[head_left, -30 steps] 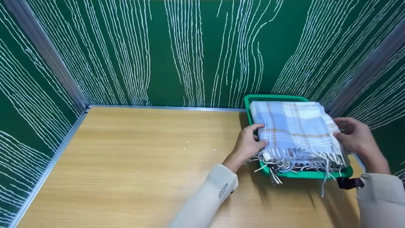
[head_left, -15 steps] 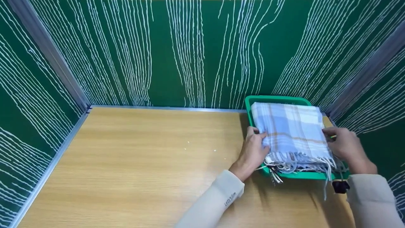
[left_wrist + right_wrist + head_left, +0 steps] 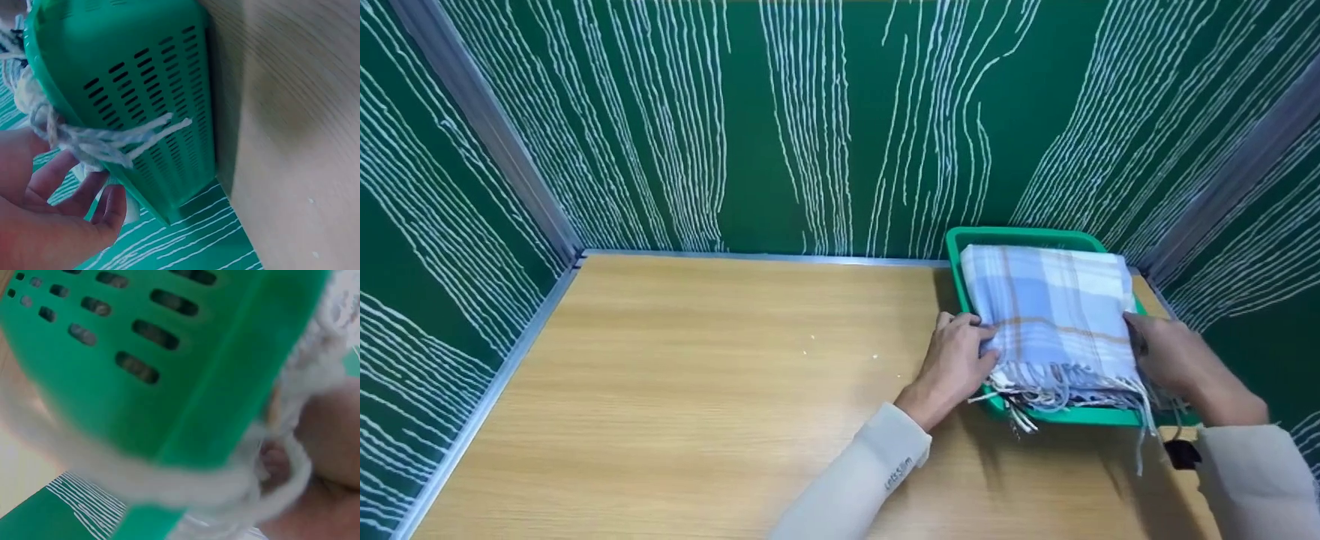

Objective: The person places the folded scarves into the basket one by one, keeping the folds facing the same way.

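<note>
A folded plaid scarf (image 3: 1050, 300), light blue and white with tan lines and a fringe at the near end, lies on top of a green basket (image 3: 1110, 417) at the right. More fringe and darker cloth show beneath it. My left hand (image 3: 952, 364) grips the scarf's left edge with thumb and forefinger; in the left wrist view its other fingers curl at the rim beneath hanging strands. On the opposite edge my right hand (image 3: 1185, 367) holds the cloth, thumb on top, most fingers hidden. The right wrist view shows this hand (image 3: 332, 455) beside the basket's slotted wall, partly behind blurred fringe.
The basket stands on a wooden table (image 3: 697, 390), close to the back wall (image 3: 765, 180), green with white wavy lines. Metal posts (image 3: 502, 135) mark the corners. A few small white specks (image 3: 874, 357) lie on the wood left of the basket.
My right hand has moved left and slightly down, drawing the scarf's right edge inward, so the scarf looks narrower. My left hand has shifted slightly down along its edge.
</note>
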A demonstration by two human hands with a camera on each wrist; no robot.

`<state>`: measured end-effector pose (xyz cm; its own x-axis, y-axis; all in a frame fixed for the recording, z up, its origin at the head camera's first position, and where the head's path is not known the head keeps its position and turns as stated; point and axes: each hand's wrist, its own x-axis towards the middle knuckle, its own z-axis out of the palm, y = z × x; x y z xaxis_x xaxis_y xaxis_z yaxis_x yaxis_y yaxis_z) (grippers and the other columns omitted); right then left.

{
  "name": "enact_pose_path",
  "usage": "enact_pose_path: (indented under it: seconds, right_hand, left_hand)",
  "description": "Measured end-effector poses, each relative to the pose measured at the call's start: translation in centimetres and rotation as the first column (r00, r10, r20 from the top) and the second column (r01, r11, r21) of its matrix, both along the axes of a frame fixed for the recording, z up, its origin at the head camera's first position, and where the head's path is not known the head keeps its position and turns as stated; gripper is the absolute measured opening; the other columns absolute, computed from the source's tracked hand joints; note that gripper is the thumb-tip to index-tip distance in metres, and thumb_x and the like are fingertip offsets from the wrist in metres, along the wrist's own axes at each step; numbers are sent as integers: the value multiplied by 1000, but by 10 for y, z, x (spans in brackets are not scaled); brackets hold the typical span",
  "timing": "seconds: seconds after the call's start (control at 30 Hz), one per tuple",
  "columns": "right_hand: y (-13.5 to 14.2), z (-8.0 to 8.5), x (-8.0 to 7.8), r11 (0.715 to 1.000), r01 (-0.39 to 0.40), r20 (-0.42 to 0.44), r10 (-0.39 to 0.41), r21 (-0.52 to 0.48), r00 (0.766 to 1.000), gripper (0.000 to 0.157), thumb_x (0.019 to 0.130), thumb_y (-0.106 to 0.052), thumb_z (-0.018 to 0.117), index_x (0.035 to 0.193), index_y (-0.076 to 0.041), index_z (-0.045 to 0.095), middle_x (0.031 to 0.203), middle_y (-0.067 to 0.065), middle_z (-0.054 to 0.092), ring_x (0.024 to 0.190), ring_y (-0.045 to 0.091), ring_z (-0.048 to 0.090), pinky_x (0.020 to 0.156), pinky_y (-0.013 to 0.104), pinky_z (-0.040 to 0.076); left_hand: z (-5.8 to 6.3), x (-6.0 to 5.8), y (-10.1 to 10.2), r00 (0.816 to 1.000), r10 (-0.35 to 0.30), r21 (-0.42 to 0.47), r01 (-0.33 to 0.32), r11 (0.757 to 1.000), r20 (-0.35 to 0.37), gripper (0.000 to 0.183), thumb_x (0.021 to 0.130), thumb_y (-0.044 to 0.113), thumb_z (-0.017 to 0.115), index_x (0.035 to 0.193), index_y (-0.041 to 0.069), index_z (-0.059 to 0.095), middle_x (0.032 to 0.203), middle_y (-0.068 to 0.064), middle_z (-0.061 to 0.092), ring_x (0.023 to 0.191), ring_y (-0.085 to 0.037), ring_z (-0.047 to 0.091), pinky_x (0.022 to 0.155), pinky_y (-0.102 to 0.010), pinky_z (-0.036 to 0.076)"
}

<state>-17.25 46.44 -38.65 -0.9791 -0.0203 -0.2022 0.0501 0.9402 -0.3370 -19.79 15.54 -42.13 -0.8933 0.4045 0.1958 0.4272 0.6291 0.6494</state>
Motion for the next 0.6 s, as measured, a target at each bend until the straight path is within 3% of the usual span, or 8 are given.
enact_pose_path:
  seconds: [0.1,0.2,0.3,0.4,0.6]
  right_hand:
    - [4,0,2,999,17,18,-17,-43,1000,73,100,3,55,161,12,18,153,47,30,121,56,43,103,79,38]
    - [5,-2,5,996,43,-22,-44,-74,999,70,100,3,54,161,12,20,155,47,28,124,58,38,104,82,33]
    - [1,-5,7,996,69,-134,-77,-64,988,61,100,6,54,156,15,32,153,46,31,126,60,35,105,83,29]
    - [-7,-6,13,993,110,-259,-119,-47,959,51,100,8,51,149,17,41,151,46,32,129,63,32,107,82,25]
    - [-33,2,21,981,184,-373,-191,-56,908,44,108,-2,47,149,14,43,154,44,32,130,61,34,108,81,29]
  left_hand:
    - [-1,2,-10,995,-19,83,11,996,95,39,104,26,70,141,16,69,149,4,59,128,-9,48,105,-17,44]
    - [-3,2,-22,987,-41,165,15,986,155,38,104,24,70,141,16,69,149,3,56,134,-9,46,111,-21,44]
    - [-5,-2,-39,987,-34,189,3,982,160,35,104,24,69,138,16,71,145,2,60,134,-11,49,113,-24,44]
    - [-7,-6,-56,990,-19,204,-9,979,138,32,104,21,69,134,13,73,139,-2,64,132,-16,53,113,-29,46]
    - [-15,-15,-95,992,27,228,-55,972,121,30,103,19,69,132,11,72,138,-5,67,133,-22,55,114,-36,46]
